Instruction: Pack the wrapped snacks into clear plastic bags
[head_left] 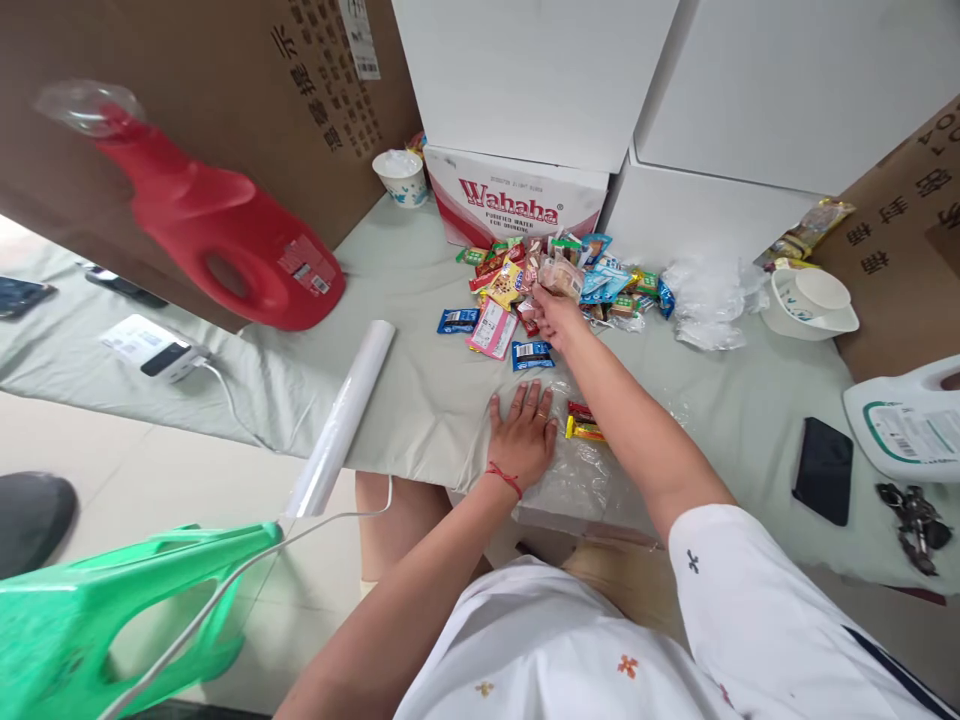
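My left hand [523, 432] lies flat on the cloth near the table's front edge, fingers spread, holding nothing. At the pile of small wrapped snacks [504, 287], my right hand [556, 318] has its fingers closed on a clear-wrapped brownish snack [562, 276]. A pink and white packet [493, 328] and two blue packets, one of them just below my right hand [532, 355], lie at the pile's near side. Between my forearms, a yellow snack packet [583, 428] and a red one [579, 409] rest on clear plastic bags [592, 470].
Behind the pile stands a Wahaha water carton [517, 200]. A red jug [240, 235] and a white plastic roll [345, 415] are at left. Crumpled clear bags [706, 300], paper bowls [811, 300], a phone [823, 470], keys [915, 522] and a white jug [911, 425] lie right.
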